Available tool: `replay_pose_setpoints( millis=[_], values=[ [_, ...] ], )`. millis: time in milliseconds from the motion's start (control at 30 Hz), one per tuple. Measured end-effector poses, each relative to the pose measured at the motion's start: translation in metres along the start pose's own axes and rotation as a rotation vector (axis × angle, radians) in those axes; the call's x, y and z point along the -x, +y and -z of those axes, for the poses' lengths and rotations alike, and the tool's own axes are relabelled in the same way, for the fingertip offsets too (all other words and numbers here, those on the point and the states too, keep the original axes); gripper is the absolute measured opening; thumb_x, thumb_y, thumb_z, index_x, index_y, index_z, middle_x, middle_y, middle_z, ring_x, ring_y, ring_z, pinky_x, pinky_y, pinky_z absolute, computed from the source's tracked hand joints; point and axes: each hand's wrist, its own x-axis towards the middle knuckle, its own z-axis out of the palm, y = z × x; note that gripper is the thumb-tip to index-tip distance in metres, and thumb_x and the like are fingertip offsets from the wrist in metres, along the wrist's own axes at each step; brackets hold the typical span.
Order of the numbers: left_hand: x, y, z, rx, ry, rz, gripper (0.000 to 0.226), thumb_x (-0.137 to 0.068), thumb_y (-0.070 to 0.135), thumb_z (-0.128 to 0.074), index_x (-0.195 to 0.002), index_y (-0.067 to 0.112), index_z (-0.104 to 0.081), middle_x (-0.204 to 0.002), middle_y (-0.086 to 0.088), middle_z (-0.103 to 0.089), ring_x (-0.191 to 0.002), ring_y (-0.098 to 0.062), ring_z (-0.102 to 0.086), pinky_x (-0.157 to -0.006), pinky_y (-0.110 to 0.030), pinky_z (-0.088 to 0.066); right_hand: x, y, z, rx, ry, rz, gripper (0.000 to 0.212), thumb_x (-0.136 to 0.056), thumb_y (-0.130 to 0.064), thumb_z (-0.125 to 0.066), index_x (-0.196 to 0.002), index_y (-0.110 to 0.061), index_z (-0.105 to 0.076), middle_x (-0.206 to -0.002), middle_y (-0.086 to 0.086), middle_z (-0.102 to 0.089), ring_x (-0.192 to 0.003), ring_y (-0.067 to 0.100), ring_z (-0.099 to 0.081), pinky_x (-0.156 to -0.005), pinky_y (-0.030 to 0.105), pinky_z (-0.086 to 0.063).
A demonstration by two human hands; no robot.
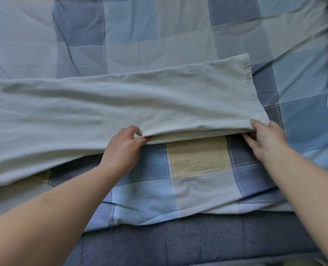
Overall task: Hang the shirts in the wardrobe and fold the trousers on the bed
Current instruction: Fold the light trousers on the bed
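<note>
- I see the trousers (101, 104) as a plain pale grey-green, no pattern.
- The bedcover (197, 189) is checked: light blue, slate blue and grey squares, one tan square, white stitch lines.
- The mattress edge (197, 240) looks plain dusky blue.
- On the ring (120, 133) I read gold.

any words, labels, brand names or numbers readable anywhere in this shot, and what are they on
None: no readable text shows anywhere in the head view.
Pale trousers: plain cloth, no tag or print visible.
Checked bedcover: only coloured squares and stitched lines.
Ring on the left hand: too small to show any marking.
Right hand: bare, nothing written.
</note>
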Motion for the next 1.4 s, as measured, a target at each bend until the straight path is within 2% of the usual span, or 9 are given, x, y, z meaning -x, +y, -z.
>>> replay_pose_setpoints(
  millis=[200,467,567,700,867,967,1067,1300,1400],
  values=[
    [0.019,-0.008,0.0,0.065,-0.012,-0.139,0.06,-0.056,-0.018,-0.067,-0.107,0.013,-0.071,-0.098,-0.012,-0.064,-0.073,-0.032,-0.06,-0.052,-0.032,-0.05,-0.003,0.009,0.003,-0.114,0.101,0.003,0.024,-0.089,-0.003,-0.061,-0.11,-0.011,-0.056,-0.11,0.006,-0.064,-0.094,0.016,-0.064,-0.08,0.037,-0.057],
    [0.047,-0.008,0.003,0.091,-0.268,-0.177,0.047,-0.079,0.015,-0.055,-0.126,0.013,-0.059,-0.135,-0.009,-0.056,-0.12,-0.03,-0.056,-0.1,-0.037,-0.045,0.039,-0.01,-0.022,-0.436,-0.021,-0.125,0.015,-0.087,-0.005,-0.063,-0.1,-0.012,-0.061,-0.095,0.003,-0.067,-0.084,0.015,-0.065,-0.056,0.022,-0.053],
    [0.035,0.01,0.031,0.464,-0.356,0.188,0.042,-0.094,0.024,-0.054,-0.136,0.023,-0.049,-0.138,0.005,-0.051,-0.129,-0.013,-0.045,-0.108,-0.027,-0.034,0.087,-0.024,-0.05,-0.314,-0.188,-0.077,0.016,-0.09,-0.004,-0.057,-0.088,-0.019,-0.055,-0.084,0.0,-0.061,-0.073,0.011,-0.056,-0.058,0.023,-0.049],
    [-0.007,0.042,0.103,1.109,-0.024,0.527,0.032,-0.093,0.029,-0.059,-0.124,0.022,-0.056,-0.123,0.003,-0.061,-0.116,-0.011,-0.057,-0.1,-0.029,-0.044,0.164,-0.04,-0.081,0.036,-0.381,0.187,0.022,-0.087,-0.003,-0.059,-0.09,-0.024,-0.054,-0.09,0.0,-0.061,-0.083,0.016,-0.058,-0.072,0.029,-0.049],
    [-0.047,0.048,0.218,1.607,-0.173,0.593,0.072,-0.081,0.053,-0.066,-0.141,0.026,-0.037,-0.136,0.002,-0.05,-0.123,-0.02,-0.051,-0.092,-0.042,-0.049,0.255,-0.05,-0.107,0.332,-0.645,0.424,0.027,-0.081,-0.004,-0.063,-0.097,-0.025,-0.058,-0.075,-0.009,-0.062,-0.069,0.009,-0.054,-0.065,0.02,-0.045],
    [-0.045,0.031,0.265,1.453,-0.188,0.542,0.063,-0.067,0.031,-0.082,-0.121,0.023,-0.05,-0.117,-0.008,-0.063,-0.103,-0.023,-0.062,-0.076,-0.036,-0.052,0.297,-0.047,-0.124,0.492,-0.737,0.528,0.037,-0.078,-0.007,-0.062,-0.091,-0.042,-0.057,-0.063,-0.022,-0.058,-0.059,0.001,-0.049,-0.062,0.019,-0.041],
    [-0.018,-0.003,0.295,1.015,-0.086,0.595,0.063,-0.07,0.01,-0.075,-0.125,0.014,-0.044,-0.114,-0.011,-0.062,-0.101,-0.026,-0.063,-0.086,-0.039,-0.055,0.341,-0.035,-0.145,0.608,-0.803,0.585,0.042,-0.077,-0.006,-0.059,-0.097,-0.043,-0.06,-0.077,-0.014,-0.062,-0.066,0.002,-0.051,-0.063,0.015,-0.041],
    [0.071,-0.1,0.314,0.538,-0.108,0.541,0.106,-0.077,0.01,-0.069,-0.152,0.019,0.006,-0.139,-0.015,-0.045,-0.112,-0.029,-0.054,-0.083,-0.027,-0.042,0.432,0.033,-0.214,0.78,-0.892,0.674,0.047,-0.074,-0.012,-0.057,-0.116,-0.034,-0.06,-0.1,-0.004,-0.064,-0.091,0.011,-0.056,-0.075,0.023,-0.044],
    [0.113,-0.151,0.307,0.381,-0.019,0.549,0.097,-0.079,0.008,-0.062,-0.152,0.019,0.001,-0.137,-0.017,-0.049,-0.116,-0.032,-0.053,-0.085,-0.03,-0.043,0.47,0.072,-0.242,0.824,-0.884,0.682,0.041,-0.075,-0.014,-0.056,-0.11,-0.034,-0.06,-0.093,-0.004,-0.061,-0.083,0.012,-0.055,-0.071,0.026,-0.045]
  ],
)
